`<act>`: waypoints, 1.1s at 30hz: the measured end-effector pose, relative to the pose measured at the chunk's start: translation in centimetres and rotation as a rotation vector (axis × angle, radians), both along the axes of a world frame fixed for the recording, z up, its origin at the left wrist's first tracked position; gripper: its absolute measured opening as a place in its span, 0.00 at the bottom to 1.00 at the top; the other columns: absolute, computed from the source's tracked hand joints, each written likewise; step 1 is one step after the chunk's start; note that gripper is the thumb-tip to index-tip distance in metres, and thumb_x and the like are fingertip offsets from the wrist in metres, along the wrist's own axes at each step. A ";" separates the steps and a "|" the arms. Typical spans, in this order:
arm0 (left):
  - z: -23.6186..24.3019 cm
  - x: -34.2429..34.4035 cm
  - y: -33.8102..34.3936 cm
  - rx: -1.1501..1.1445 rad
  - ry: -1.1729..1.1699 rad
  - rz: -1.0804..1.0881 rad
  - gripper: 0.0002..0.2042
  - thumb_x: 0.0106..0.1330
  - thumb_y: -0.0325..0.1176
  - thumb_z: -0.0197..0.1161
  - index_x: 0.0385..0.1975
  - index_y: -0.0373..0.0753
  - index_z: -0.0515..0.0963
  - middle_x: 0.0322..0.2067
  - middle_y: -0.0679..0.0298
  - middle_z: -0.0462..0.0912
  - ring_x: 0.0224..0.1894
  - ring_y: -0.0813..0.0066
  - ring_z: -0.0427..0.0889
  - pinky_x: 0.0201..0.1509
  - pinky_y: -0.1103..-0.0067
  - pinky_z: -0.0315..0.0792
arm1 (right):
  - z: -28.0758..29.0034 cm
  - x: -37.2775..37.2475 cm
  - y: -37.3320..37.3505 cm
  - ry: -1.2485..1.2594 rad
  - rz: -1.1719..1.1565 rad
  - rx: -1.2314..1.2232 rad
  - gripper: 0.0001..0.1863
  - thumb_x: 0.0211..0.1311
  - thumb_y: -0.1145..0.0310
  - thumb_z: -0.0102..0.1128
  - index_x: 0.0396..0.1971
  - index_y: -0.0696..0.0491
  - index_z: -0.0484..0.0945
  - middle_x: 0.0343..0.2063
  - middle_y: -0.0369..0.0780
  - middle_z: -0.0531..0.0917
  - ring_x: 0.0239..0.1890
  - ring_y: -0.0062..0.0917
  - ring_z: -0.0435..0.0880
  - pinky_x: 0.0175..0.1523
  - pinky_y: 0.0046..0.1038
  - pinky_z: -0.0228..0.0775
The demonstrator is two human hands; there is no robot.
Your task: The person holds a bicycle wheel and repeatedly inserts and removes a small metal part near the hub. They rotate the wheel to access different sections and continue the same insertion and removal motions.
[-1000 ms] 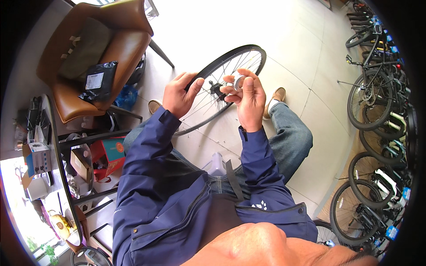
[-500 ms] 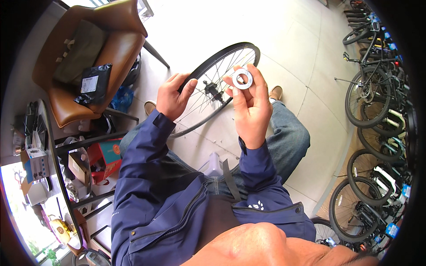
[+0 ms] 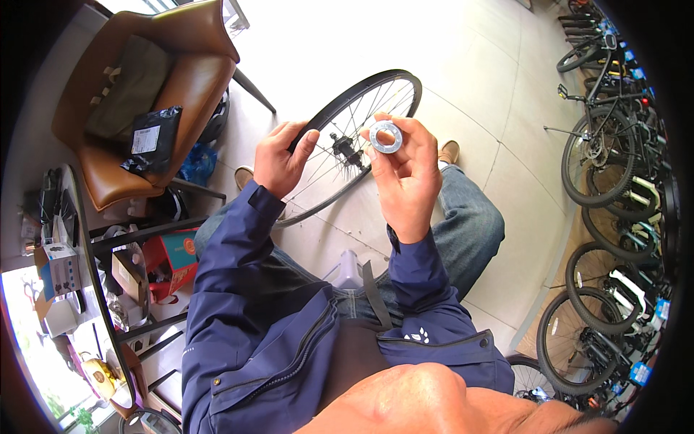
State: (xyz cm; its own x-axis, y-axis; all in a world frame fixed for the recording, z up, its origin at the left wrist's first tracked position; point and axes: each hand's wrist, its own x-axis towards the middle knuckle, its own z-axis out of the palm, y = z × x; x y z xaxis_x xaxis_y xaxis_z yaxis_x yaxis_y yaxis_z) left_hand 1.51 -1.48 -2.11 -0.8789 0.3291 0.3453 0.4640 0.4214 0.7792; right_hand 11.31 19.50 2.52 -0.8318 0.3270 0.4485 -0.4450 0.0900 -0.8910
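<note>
My left hand (image 3: 283, 158) is closed on the rim of a spoked bicycle wheel (image 3: 316, 210), gripping it on its left side. The wheel stands tilted on the floor between my legs, with its black hub (image 3: 347, 150) between my two hands. My right hand (image 3: 409, 173) pinches a silver metal ring (image 3: 385, 137) between thumb and fingers, held up just right of the hub and apart from it. Through the ring's centre hole a bit of finger shows. The far part of the right fingers is hidden behind the ring.
A brown leather chair (image 3: 206, 79) with a black parcel (image 3: 153, 139) stands at the far left. Below it is a shelf (image 3: 108, 318) with boxes, a red one (image 3: 172, 264) among them. Several bicycles (image 3: 600, 155) line the right side. A pale stool (image 3: 349, 269) is under me.
My right hand has brought the silver ring slightly left and turned it to face up more. The left hand and the wheel have barely moved.
</note>
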 end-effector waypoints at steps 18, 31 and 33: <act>-0.2 -0.1 0.1 0.070 -0.045 0.007 0.22 0.84 0.47 0.65 0.54 0.29 0.85 0.38 0.52 0.88 0.36 0.64 0.89 0.43 0.72 0.81 | -0.5 -0.2 0.7 -0.096 0.151 -0.164 0.28 0.78 0.83 0.60 0.74 0.56 0.68 0.62 0.49 0.86 0.58 0.31 0.92 0.61 0.30 0.88; -0.2 -0.3 -0.4 0.063 -0.091 -0.022 0.27 0.90 0.50 0.53 0.52 0.26 0.86 0.40 0.59 0.86 0.42 0.75 0.86 0.49 0.78 0.81 | -7.9 -4.0 -1.2 -0.427 0.350 -0.270 0.13 0.85 0.72 0.60 0.62 0.55 0.75 0.50 0.42 0.93 0.43 0.17 0.89 0.42 0.18 0.76; -0.2 -0.2 -0.1 0.093 -0.077 -0.024 0.26 0.90 0.50 0.54 0.53 0.27 0.86 0.38 0.57 0.86 0.40 0.71 0.86 0.46 0.76 0.80 | -9.2 -4.2 -2.0 -0.439 0.345 -0.206 0.13 0.84 0.70 0.64 0.61 0.54 0.79 0.46 0.38 0.94 0.41 0.17 0.90 0.39 0.19 0.78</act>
